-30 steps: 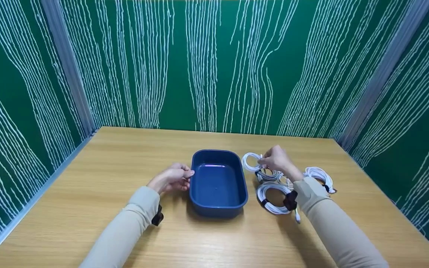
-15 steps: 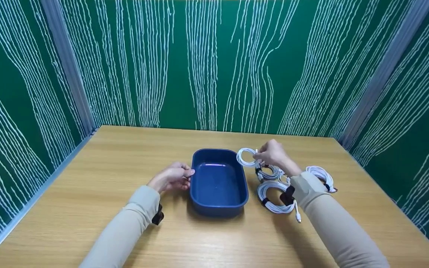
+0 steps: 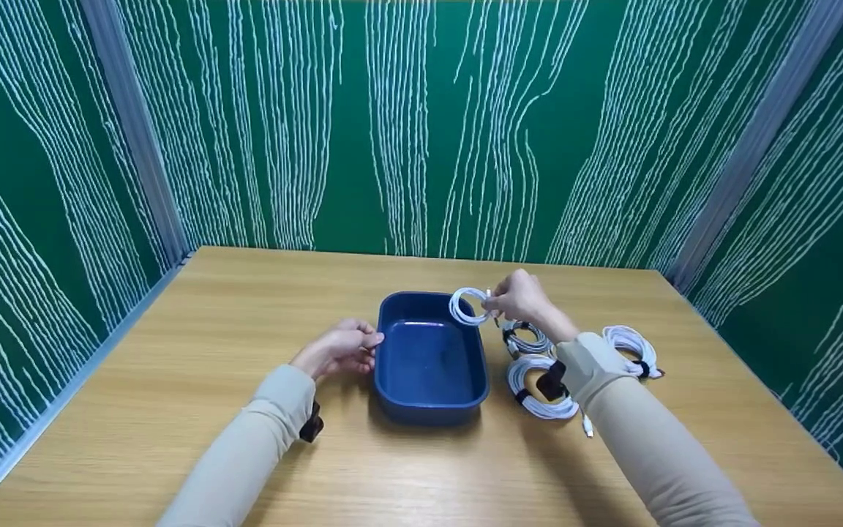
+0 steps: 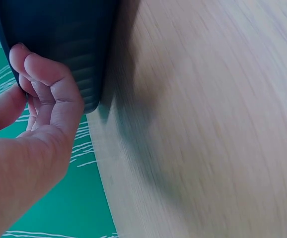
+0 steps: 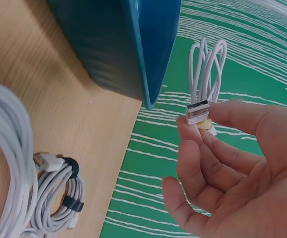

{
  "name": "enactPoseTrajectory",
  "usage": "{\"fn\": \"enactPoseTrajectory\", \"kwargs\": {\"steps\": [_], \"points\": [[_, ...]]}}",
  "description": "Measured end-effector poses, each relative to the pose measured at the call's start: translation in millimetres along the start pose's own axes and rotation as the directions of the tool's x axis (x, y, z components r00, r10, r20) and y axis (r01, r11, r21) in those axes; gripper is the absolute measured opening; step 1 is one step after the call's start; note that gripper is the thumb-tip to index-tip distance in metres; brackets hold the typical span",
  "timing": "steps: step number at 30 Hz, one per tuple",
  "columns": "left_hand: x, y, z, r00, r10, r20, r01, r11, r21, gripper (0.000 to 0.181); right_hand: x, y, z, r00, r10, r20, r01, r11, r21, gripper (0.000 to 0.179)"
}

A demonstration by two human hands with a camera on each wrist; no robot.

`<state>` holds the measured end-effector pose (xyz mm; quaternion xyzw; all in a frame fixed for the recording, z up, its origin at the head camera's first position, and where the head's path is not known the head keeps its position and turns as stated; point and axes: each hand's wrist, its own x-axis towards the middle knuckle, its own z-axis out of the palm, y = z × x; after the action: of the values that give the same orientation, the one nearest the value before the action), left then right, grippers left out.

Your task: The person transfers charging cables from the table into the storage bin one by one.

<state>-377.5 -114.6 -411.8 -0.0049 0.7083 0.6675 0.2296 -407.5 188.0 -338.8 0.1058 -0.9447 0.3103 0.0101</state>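
Note:
A dark blue rectangular bin [image 3: 429, 405] stands on the table, its inside bare in the head view. My left hand [image 3: 341, 347] pinches the bin's left rim, thumb over the edge and fingers against the outer wall, as the left wrist view also shows. My right hand [image 3: 522, 298] holds a small coiled white USB cable [image 3: 467, 307] between thumb and fingertips. In the head view this coil overlaps the bin's far right corner. Its metal USB plug [image 5: 198, 112] shows at the fingertips in the right wrist view.
Right of the bin lie a small grey-white cable coil [image 3: 529, 338] with black straps and a larger white cable coil [image 3: 531, 391]. Another white coil [image 3: 630, 348] lies farther right. Green white-streaked panels [image 3: 399, 132] stand behind and beside the wooden table [image 3: 260, 293].
My right hand has lifted the small white cable and carried it left, from beside the bin to its far right corner. My left hand has stayed on the rim.

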Motion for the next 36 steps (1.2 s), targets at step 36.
{"fn": "enactPoseTrajectory", "kwargs": {"steps": [36], "points": [[-1.2, 1.0, -0.2, 1.000, 0.010, 0.019, -0.010, 1.000, 0.007, 0.008, 7.8, -44, 33, 0.998, -0.007, 0.070, 0.010, 0.999, -0.031, 0.019]]}}
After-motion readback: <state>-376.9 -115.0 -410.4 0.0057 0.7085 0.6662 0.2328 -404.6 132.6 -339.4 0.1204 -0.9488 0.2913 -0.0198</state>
